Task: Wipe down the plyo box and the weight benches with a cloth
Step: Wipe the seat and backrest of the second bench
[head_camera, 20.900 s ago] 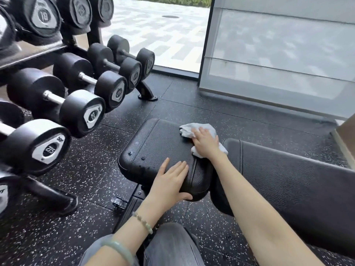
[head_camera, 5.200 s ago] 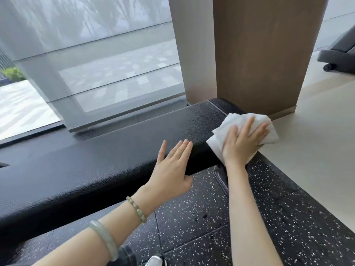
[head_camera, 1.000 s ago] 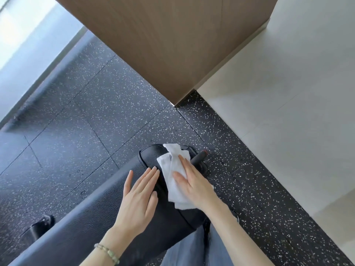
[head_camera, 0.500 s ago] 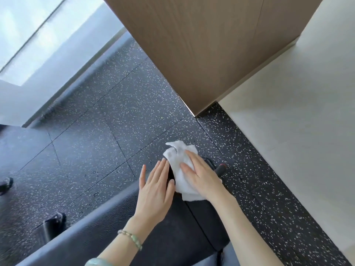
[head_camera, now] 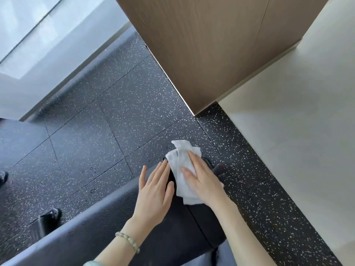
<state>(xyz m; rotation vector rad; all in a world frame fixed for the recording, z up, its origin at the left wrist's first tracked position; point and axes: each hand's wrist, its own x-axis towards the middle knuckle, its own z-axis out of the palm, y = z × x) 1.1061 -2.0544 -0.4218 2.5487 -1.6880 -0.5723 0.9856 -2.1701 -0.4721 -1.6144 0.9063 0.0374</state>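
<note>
A black padded weight bench [head_camera: 92,233] runs from the lower left up to the middle of the view. At its far end lies a crumpled white cloth [head_camera: 180,162]. My right hand [head_camera: 203,181] presses flat on the cloth with straight fingers. My left hand [head_camera: 155,191] rests flat on the pad just left of the cloth, fingers straight and together. A beaded bracelet sits on the left wrist.
A wooden panelled column [head_camera: 207,50] stands just beyond the bench end. Black speckled rubber floor [head_camera: 99,131] surrounds the bench, with pale tiled floor [head_camera: 299,131] to the right. A window wall [head_camera: 38,45] is at the upper left. A bench foot [head_camera: 48,217] shows at the lower left.
The view has swung a little, and the cloth under my right hand has slid slightly further over the bench end. My left hand stays flat beside it.
</note>
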